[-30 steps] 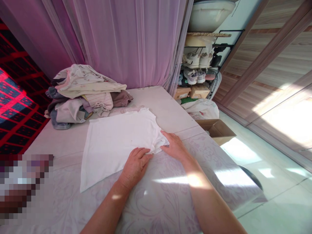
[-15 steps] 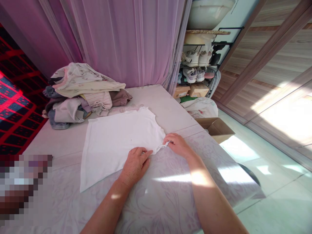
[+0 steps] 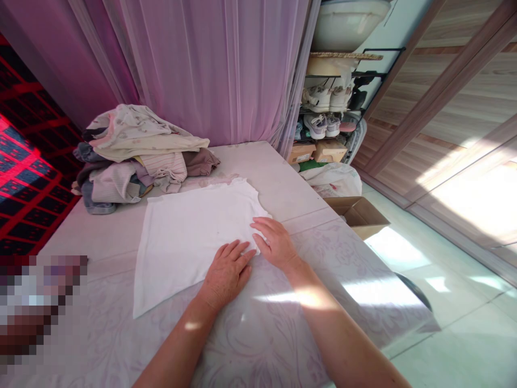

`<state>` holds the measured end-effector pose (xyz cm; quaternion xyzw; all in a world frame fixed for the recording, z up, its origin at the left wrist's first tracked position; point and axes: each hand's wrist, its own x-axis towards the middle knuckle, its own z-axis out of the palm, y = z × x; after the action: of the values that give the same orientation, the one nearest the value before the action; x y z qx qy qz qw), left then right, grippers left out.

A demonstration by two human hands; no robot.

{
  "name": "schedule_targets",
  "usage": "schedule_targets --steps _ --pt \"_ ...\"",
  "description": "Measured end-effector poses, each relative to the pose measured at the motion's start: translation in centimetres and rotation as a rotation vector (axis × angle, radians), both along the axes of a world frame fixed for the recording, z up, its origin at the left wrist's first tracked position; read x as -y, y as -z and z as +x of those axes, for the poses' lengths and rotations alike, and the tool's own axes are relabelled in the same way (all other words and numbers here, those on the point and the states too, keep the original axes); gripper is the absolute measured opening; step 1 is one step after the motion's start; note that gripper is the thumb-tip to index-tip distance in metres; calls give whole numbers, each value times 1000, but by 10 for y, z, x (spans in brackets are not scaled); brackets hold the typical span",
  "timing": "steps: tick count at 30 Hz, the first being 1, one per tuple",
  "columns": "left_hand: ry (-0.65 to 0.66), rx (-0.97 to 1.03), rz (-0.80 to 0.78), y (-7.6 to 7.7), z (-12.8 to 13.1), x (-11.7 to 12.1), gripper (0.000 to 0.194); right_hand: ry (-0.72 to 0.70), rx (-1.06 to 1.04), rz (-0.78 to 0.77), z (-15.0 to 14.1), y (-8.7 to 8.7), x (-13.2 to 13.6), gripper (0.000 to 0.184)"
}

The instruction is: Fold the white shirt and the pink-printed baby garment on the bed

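A white shirt lies spread flat on the pale patterned bed surface. My left hand rests palm down on the shirt's near right edge, fingers stretched out. Just beside it, my right hand lies flat on the shirt's right corner, fingers extended, pressing the folded-in sleeve area down. Neither hand grips anything.
A heap of mixed clothes sits at the back left of the bed, before a pink curtain. To the right stand a shoe rack, an open cardboard box on the floor and a wooden wardrobe door. A red patterned rug lies at left.
My right hand pinched the small sleeve at the shirt's right corner, drew it inward over the shirt, and now lies flat on it. The left hand stayed in place.
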<state>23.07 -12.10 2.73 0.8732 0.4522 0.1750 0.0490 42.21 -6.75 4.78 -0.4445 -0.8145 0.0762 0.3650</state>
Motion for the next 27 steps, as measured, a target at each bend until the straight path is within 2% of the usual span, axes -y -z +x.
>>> schedule_targets --steps 2,6,8,10,13,16,19,22,24,27 --pt "-2 0 -2 0 0 0 40 2 152 -89 -7 0 0 21" --pt "-8 -4 -17 -2 0 1 39 166 338 -315 -1 -2 -2 29" --pt "-9 -9 -24 -3 0 1 39 231 338 -365 5 -2 -4 33" --pt "-9 -8 -28 -3 0 1 39 279 285 -381 11 -1 -6 28" --pt "-9 1 -32 -3 0 1 38 446 163 -421 20 0 -14 22" --pt "-8 21 -30 -1 -1 1 38 578 182 -542 26 -6 -28 25" --pt "-9 39 -21 0 -1 0 38 565 292 -661 25 -15 -45 31" --pt "-6 51 -16 2 -1 0 38 544 384 -689 21 -18 -57 27" --pt "-5 62 -13 2 -1 0 38 553 391 -683 21 -17 -60 22" --pt "-6 65 -17 1 -1 1 39 567 332 -689 25 -15 -58 25"
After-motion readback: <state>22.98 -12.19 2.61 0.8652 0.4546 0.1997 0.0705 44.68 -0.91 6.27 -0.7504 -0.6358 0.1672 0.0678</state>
